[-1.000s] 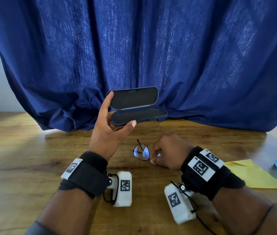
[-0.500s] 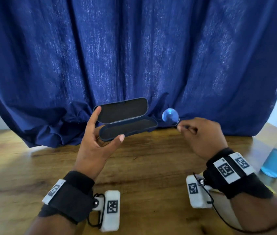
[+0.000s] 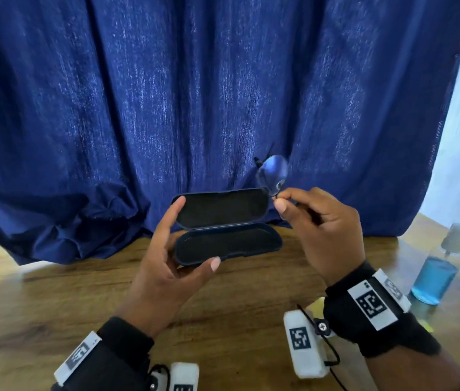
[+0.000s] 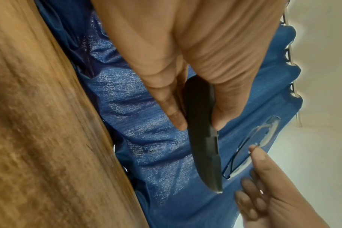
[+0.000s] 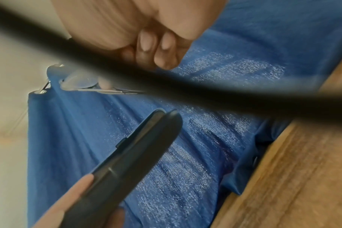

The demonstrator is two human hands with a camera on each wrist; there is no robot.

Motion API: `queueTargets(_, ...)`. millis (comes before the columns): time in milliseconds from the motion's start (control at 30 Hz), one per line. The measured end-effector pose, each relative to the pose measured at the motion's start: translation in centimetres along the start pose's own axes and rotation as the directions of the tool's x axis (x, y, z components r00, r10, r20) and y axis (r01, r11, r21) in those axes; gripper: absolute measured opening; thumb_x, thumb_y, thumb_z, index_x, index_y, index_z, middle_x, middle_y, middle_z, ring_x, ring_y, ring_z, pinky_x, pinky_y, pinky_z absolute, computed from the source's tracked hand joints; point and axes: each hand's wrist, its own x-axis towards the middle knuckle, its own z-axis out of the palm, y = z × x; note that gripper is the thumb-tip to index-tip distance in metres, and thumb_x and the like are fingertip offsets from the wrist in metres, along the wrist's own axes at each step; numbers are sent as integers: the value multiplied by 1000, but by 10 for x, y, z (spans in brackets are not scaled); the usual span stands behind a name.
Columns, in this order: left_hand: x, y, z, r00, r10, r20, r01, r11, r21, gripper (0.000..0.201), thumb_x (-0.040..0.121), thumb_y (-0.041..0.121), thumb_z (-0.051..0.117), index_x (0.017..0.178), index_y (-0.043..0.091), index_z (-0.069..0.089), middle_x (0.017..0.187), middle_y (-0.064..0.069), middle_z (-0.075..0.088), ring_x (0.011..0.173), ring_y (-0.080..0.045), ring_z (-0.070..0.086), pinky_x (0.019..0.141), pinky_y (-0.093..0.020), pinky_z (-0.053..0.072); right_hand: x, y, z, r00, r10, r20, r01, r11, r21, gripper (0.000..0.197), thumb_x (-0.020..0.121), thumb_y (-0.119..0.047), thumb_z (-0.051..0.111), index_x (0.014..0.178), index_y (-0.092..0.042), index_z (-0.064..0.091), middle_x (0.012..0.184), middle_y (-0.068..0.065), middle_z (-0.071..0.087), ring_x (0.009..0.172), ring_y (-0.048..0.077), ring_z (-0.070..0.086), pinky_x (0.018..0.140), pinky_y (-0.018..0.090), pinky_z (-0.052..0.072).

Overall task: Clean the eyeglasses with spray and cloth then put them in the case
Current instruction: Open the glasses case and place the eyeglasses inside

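Observation:
The dark blue glasses case (image 3: 224,225) is open, its black lining facing me, held in the air above the wooden table (image 3: 54,300). My left hand (image 3: 172,266) grips its left end, thumb under the front edge and fingers behind the lid. In the left wrist view the case (image 4: 204,138) appears edge-on between thumb and fingers. My right hand (image 3: 319,224) pinches the thin-framed eyeglasses (image 3: 272,173) by the frame, just above and right of the case lid. The glasses (image 5: 78,83) show folded in the right wrist view, with the case (image 5: 127,162) below them.
A clear spray bottle (image 3: 438,269) with blue liquid stands at the table's right edge. A bit of yellow cloth (image 3: 317,303) peeks out under my right wrist. A dark blue curtain (image 3: 195,94) hangs right behind the case.
My right hand picked the glasses up off the table and brought them up beside the open case. My left hand kept holding the case, which now sits more centred in the view.

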Motion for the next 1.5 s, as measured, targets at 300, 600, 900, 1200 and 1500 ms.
queueTargets(300, -3, -2, 7, 998, 19, 56, -20, 1000, 18, 101, 78, 11, 82, 156, 44, 26, 121, 3, 76, 117, -15, 72, 98, -21, 55, -12, 5, 9, 862, -141, 487, 313, 903, -294, 16, 98, -36, 61, 106, -36, 74, 85, -18, 50, 69, 2, 51, 56, 18, 44)
queueTargets(600, -5, 0, 7, 994, 27, 101, -30, 999, 23, 101, 83, 5, 80, 156, 48, 25, 122, -1, 75, 121, -17, 70, 103, -28, 54, -11, 2, 9, 826, -36, 562, 244, 923, -299, 14, 90, -38, 72, 104, -39, 73, 91, -20, 47, 77, 6, 56, 62, 27, 53)
queueTargets(900, -4, 4, 3, 998, 49, 26, -48, 998, -33, 94, 78, 15, 80, 153, 46, 31, 119, -5, 77, 115, -20, 73, 105, -38, 54, 2, 8, -5, 979, 112, 168, -65, 964, -258, 96, 69, -70, 76, 151, -39, 38, 141, -5, 41, 125, 20, 45, 100, 37, 46)
queueTargets(1200, -4, 3, 5, 998, -35, -58, 25, 985, -169, 112, 77, 5, 76, 158, 44, 10, 117, -6, 79, 110, -14, 75, 82, -20, 59, -1, 21, -3, 813, 237, 532, -247, 967, -54, 132, 54, -47, 96, 158, -45, 16, 149, -17, 45, 120, 1, 62, 103, 23, 50)
queueTargets(1500, -1, 0, -1, 991, -92, -92, 65, 961, -268, 56, 72, 24, 78, 123, 14, 58, 108, -1, 79, 99, -31, 78, 86, -42, 65, -4, 18, 2, 896, 90, 435, -70, 996, -61, 58, 71, -47, 85, 124, -30, 70, 118, -14, 66, 113, 8, 64, 96, 18, 51)
